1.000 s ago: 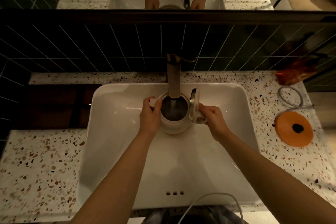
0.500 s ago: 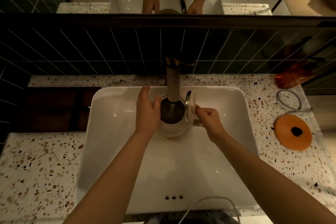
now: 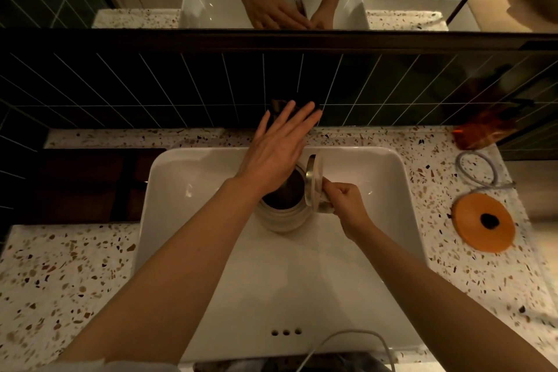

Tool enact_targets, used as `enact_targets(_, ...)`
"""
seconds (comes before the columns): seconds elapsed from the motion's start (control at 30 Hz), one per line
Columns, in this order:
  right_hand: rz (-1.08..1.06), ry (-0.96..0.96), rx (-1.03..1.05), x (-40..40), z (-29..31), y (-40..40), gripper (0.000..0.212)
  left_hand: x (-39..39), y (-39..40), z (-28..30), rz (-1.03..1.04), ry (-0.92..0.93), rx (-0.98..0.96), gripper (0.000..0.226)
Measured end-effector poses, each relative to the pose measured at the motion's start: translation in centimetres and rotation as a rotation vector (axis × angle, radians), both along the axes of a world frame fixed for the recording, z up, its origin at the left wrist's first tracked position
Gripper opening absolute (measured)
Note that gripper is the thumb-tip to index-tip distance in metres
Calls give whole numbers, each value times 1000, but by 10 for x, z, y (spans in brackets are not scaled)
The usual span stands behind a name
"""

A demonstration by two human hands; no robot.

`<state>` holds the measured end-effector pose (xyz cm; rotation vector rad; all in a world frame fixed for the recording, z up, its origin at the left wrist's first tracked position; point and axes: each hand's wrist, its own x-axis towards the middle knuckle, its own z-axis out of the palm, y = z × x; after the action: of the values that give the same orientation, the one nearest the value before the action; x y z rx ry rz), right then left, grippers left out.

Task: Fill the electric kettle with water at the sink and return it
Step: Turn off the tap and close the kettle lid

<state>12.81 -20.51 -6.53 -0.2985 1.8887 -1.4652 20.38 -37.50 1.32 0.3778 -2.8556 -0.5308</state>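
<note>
A cream electric kettle (image 3: 283, 216) stands in the white sink (image 3: 187, 190) with its hinged lid (image 3: 314, 181) tipped up on the right side. My right hand (image 3: 344, 205) is closed around the kettle's handle just right of the lid. My left hand (image 3: 280, 148) is flat and spread, raised above the kettle's far rim, its fingers reaching over the dark tap handle (image 3: 279, 106) at the wall. The hand hides the tap spout, so I cannot tell whether water is running.
An orange round kettle base (image 3: 483, 222) with a dark centre lies on the speckled counter (image 3: 54, 281) to the right, its grey cord (image 3: 475, 166) coiled behind it. An orange-brown packet (image 3: 480, 130) sits at the back right corner. A white cable (image 3: 347, 338) hangs near the sink's front edge.
My left hand has let go of the kettle's left side and risen forward over the tap, fingers spread. My right hand still holds the handle; the kettle has stayed under the tap.
</note>
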Motion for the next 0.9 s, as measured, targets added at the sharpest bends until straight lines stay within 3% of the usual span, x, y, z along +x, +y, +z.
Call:
enact_targets(0.23,-15,-43,15,-4,-8,0,65,1,5,2,-23,-84,3,51)
enact_targets(0.4,-26,-48,40,-4,-4,-2,54,2,8,6,-9,-47,178,51)
enact_targets(0.47,-26,-35,47,-4,-4,-2,49,11,8,0,90,45,313,52)
enact_targets(0.57,-24,-31,41,-3,-3,-2,39,36,5,-21,413,212,568,51)
enact_targets(0.7,-19,-31,21,-2,-8,-1,50,67,7,-47,781,164,1043,54)
enact_targets(0.8,-18,-30,17,-1,-9,-3,54,72,10,-62,900,140,1396,45)
enact_targets(0.9,-16,-44,12,-2,-12,-2,65,71,17,-64,928,232,1613,30)
